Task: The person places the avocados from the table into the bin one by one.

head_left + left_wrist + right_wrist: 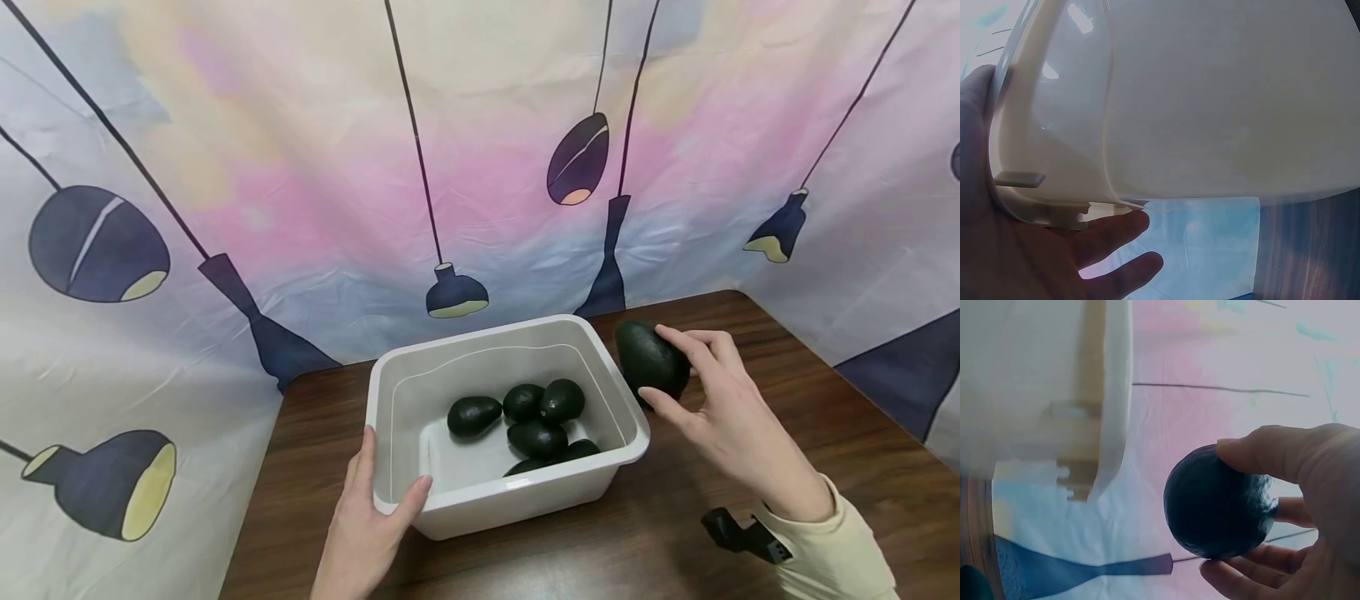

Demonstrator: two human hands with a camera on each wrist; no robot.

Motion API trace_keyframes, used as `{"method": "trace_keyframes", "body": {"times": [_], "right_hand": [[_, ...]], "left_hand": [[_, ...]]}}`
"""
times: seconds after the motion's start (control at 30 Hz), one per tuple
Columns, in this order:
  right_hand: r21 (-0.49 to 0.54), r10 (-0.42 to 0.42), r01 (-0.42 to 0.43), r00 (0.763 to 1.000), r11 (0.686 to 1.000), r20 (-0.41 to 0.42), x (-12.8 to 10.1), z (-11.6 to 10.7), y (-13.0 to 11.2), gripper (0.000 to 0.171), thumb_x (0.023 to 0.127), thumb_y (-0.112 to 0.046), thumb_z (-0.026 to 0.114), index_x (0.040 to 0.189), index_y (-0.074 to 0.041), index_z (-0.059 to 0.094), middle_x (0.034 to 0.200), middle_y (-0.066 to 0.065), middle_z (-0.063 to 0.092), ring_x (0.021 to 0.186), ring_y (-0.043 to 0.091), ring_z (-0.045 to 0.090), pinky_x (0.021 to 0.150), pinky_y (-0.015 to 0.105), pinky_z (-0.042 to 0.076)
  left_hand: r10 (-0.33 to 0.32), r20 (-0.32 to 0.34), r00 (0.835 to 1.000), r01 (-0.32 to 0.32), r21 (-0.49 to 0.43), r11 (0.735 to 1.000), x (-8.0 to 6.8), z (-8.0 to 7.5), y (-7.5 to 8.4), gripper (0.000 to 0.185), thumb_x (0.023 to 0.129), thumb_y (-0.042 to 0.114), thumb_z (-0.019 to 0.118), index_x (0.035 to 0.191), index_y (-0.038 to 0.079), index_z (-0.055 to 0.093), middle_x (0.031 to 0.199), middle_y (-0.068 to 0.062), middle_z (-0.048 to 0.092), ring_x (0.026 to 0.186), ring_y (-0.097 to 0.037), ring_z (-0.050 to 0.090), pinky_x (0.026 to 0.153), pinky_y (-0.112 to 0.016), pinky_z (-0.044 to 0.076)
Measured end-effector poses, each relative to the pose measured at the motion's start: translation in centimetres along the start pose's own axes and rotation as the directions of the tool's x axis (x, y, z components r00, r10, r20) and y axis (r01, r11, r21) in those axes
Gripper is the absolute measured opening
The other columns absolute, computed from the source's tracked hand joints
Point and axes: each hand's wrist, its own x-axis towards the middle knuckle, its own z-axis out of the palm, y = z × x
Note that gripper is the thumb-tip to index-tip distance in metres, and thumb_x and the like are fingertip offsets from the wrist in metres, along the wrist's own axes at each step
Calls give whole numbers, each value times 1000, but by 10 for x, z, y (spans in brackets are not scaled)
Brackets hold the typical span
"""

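A white plastic tub (517,497) stands on the table with several dark green avocados (474,416) lying in it. My left hand (365,517) holds the tub's near left corner, the thumb at the front rim and the fingers along the left side. In the left wrist view, fingers (1113,240) reach along the tub wall (1229,100). Beyond the tub's right rim, my right hand (731,408) grips another avocado (649,360) between thumb and fingers. The right wrist view shows this avocado (1213,503) held in the air, apart from the tub (1035,381).
The brown wooden table (817,442) extends right of the tub. A cloth backdrop (495,125) printed with lamps hangs behind it. A black device (742,535) sits at the right sleeve. Part of a dark green rounded thing (974,584) shows low in the right wrist view.
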Motion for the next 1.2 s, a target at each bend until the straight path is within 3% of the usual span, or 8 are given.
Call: {"method": "trace_keyframes", "body": {"times": [0.3,0.53,0.67,0.87,0.97,1.07,1.1,1.2], "right_hand": [[62,-117,113,992,992,57,5,13,-19,77,78,-13,83,145,-13,46,125,10,44,104,16,48,72,28,48],[135,-214,199,971,971,108,10,22,-29,73,82,-15,80,145,-11,44,139,7,40,123,18,42,95,17,36],[144,-211,200,975,969,68,12,18,-26,69,82,-12,79,143,-11,47,145,8,38,130,24,39,103,20,31],[108,-125,127,992,986,-20,13,7,-4,60,82,-6,78,137,-11,54,141,12,43,125,28,42,95,12,31],[97,-47,50,998,994,-33,16,4,19,55,85,-7,75,136,-6,54,139,17,42,124,33,41,97,31,36],[80,88,-87,996,993,-3,16,5,50,50,92,-15,69,137,-2,51,140,23,37,125,42,35,96,55,33],[72,139,-139,990,988,12,15,6,62,50,94,-18,66,138,0,49,140,26,34,126,45,32,92,63,30],[36,284,-286,957,958,52,10,8,100,55,99,-27,58,142,4,43,142,32,27,127,53,24,92,68,25]], "left_hand": [[-11,7,1000,11,-1,1000,1,0,0,100,86,58,66,158,17,9,153,-10,29,132,-33,39,105,-56,33],[-23,11,1000,23,-1,1000,0,0,-1,101,85,60,65,158,21,8,154,-9,28,133,-33,38,105,-57,33],[-26,14,1000,26,-1,1000,0,-1,0,101,85,61,65,158,21,8,154,-8,28,133,-33,38,105,-57,33],[-15,10,1000,15,5,1000,0,-1,0,101,85,60,65,158,20,8,154,-9,28,132,-33,39,105,-57,33],[0,-3,1000,0,2,1000,0,-1,-1,100,85,58,66,158,19,9,153,-10,29,131,-32,39,105,-55,33],[2,-4,1000,-2,-2,1000,1,-1,-1,99,86,58,66,158,20,10,153,-9,29,131,-32,39,105,-56,34],[1,-4,1000,-1,-5,1000,1,-1,-1,99,85,57,67,158,21,10,153,-8,30,131,-31,40,105,-55,34],[-9,7,1000,9,-6,1000,0,0,-1,99,85,59,66,158,22,10,153,-7,30,130,-31,40,104,-56,34]]}}
